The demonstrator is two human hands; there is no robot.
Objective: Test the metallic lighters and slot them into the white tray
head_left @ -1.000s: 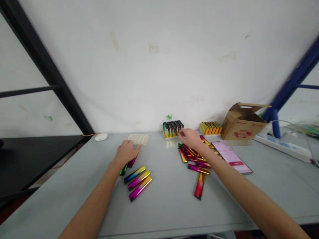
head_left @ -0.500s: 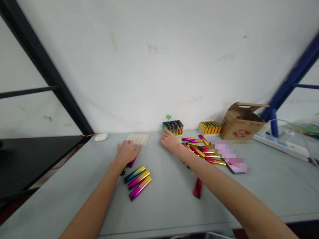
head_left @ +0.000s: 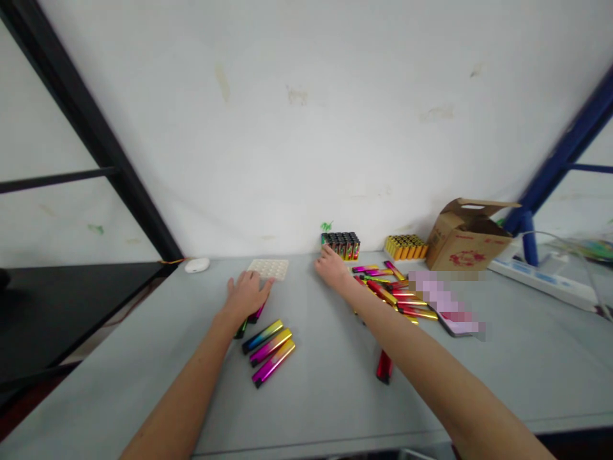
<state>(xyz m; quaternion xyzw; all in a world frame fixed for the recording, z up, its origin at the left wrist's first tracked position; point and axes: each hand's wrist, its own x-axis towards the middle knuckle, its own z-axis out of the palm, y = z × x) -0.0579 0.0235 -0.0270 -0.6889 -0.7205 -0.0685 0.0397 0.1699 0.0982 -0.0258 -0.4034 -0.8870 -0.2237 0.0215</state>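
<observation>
My left hand (head_left: 248,295) lies flat with its fingers spread, at the near edge of a white tray (head_left: 275,268) with rows of round holes. Partly hidden under that hand are shiny tubes (head_left: 257,314). Three gradient-coloured tubes with black ends, among them a purple and yellow tube (head_left: 274,363), lie in front of it. My right hand (head_left: 332,267) has its fingers together at the left front corner of a tray of upright black-topped tubes (head_left: 345,248). Its fingertips touch that group and seem to grip it; their contact is partly hidden.
Loose red and gold tubes (head_left: 383,292) lie beyond my right forearm, with a red tube (head_left: 384,368) nearer. Farther right are a group of yellow tubes (head_left: 406,247), an open cardboard box (head_left: 462,243), a phone (head_left: 454,322) and a power strip (head_left: 546,281). A white case (head_left: 196,265) lies left.
My right hand and the group of black-topped tubes have shifted slightly to the right along the wall. The left hand keeps its place by the white tray; the camera view has moved a little.
</observation>
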